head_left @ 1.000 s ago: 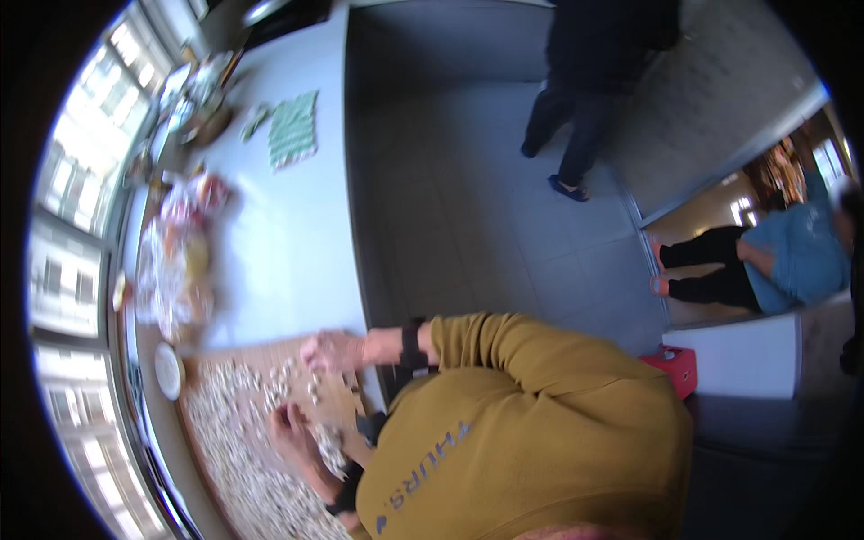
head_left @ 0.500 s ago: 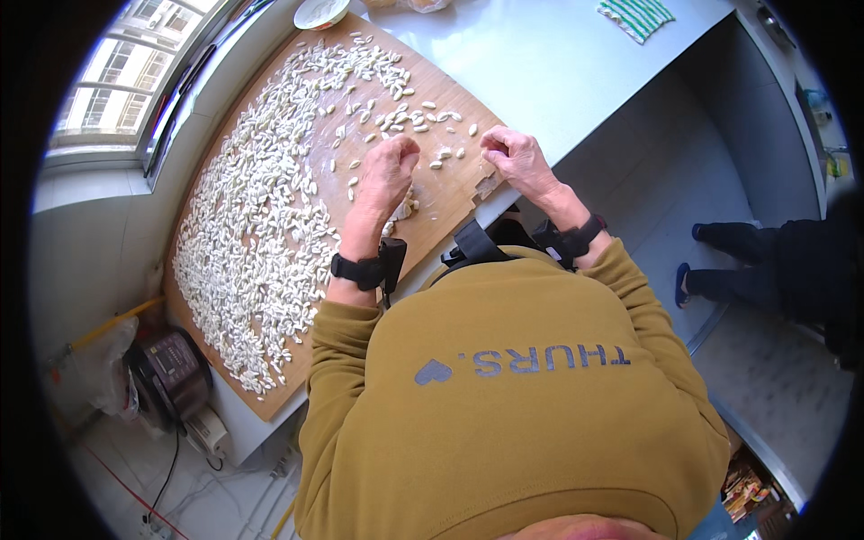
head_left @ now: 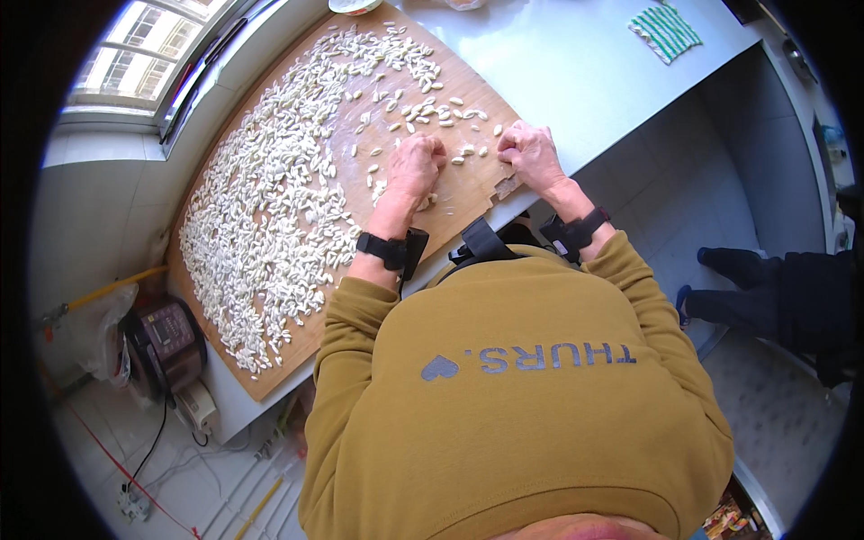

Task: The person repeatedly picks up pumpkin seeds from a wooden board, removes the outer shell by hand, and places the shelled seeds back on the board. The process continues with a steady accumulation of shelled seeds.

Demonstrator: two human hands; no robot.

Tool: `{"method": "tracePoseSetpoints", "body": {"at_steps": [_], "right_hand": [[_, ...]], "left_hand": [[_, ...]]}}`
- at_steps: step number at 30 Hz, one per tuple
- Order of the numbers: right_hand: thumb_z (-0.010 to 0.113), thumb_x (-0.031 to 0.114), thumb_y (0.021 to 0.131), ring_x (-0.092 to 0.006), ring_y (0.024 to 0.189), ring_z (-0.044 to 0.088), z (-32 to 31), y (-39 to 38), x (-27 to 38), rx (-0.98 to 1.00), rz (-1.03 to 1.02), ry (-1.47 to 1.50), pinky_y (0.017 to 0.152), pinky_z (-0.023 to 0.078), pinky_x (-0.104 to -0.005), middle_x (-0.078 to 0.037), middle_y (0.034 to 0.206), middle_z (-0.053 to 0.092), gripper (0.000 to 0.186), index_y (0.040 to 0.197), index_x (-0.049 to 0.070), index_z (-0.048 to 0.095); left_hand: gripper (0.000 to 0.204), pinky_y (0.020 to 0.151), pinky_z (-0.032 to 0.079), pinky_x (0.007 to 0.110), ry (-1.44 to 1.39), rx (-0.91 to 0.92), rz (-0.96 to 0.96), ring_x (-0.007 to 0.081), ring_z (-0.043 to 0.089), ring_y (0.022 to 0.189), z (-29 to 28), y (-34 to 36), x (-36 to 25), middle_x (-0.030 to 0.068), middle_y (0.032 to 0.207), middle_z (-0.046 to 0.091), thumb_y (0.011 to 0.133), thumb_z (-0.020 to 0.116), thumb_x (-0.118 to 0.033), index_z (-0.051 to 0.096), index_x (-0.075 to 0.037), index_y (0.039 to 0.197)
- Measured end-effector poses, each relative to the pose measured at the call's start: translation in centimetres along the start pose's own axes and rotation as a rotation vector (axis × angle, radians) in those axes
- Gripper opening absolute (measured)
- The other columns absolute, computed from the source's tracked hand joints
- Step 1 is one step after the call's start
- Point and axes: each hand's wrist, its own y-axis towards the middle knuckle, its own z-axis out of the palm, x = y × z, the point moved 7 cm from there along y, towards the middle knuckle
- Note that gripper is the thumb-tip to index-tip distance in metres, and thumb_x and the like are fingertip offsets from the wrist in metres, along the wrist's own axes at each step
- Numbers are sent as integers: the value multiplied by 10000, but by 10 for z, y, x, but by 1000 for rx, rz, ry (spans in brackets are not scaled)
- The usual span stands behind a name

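My left hand [head_left: 416,167] hovers over the wooden board [head_left: 463,193], its fingers curled inward; whatever they hold, if anything, is hidden. Beside its wrist, small pale pieces of dough [head_left: 428,202] show in part. At the board's right edge my right hand [head_left: 533,155] has thumb and fingers pinched together, and I cannot make out anything in them. Just below it lies a small brownish textured slab [head_left: 506,187] on the edge. Floured, oblong dough pieces [head_left: 261,225] cover the board's left side densely, and a few loose ones [head_left: 457,160] lie between my hands.
A white bowl [head_left: 355,5] stands at the board's far corner on the white counter [head_left: 567,63]. Farther right is a green-and-white striped cloth [head_left: 664,32]. A dark round appliance [head_left: 162,346] sits left of the board. At the right stands another person in dark trousers [head_left: 738,288].
My left hand has moved slightly right, nearer to my right hand. My right hand stays by the board's edge, fingers still pinched. The whole view has shifted a little.
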Motion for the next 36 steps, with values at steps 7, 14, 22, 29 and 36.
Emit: {"method": "tracePoseSetpoints", "body": {"at_steps": [7,14,22,29,36], "right_hand": [[741,41,617,-201,671,606,1,13,-18,-66,196,5,639,495,-319,-99,771,621,214,761,20,585],[701,42,666,-226,708,605,2,21,-25,-71,187,15,667,495,-338,-120,759,617,125,736,0,606],[428,-63,834,-140,734,616,2,16,-27,-25,177,348,691,515,-269,-82,833,655,239,888,-24,658],[442,-59,837,-219,804,648,-29,1,-6,-129,-41,238,753,528,-305,-138,882,661,229,941,-26,643],[578,29,806,-275,1140,521,9,-43,46,360,-626,134,1004,398,-386,-116,1188,583,285,1091,32,601]], "left_hand": [[167,686,495,371,43,-21,-177,273,645,753,-9,5,8,143,780,659,706,748,-168,668,-47,788],[167,679,502,370,63,-33,-227,276,654,738,-5,16,21,148,754,666,700,754,-164,674,-51,793],[79,611,518,308,-121,-111,-28,164,634,668,8,22,24,95,702,651,776,624,-15,666,-17,842],[121,471,469,251,-550,-257,-168,97,582,566,-25,-4,28,47,681,619,904,535,-56,639,4,895],[164,515,461,241,-455,-331,-196,95,575,554,-47,-55,20,58,627,618,912,549,-105,645,16,858]]}}
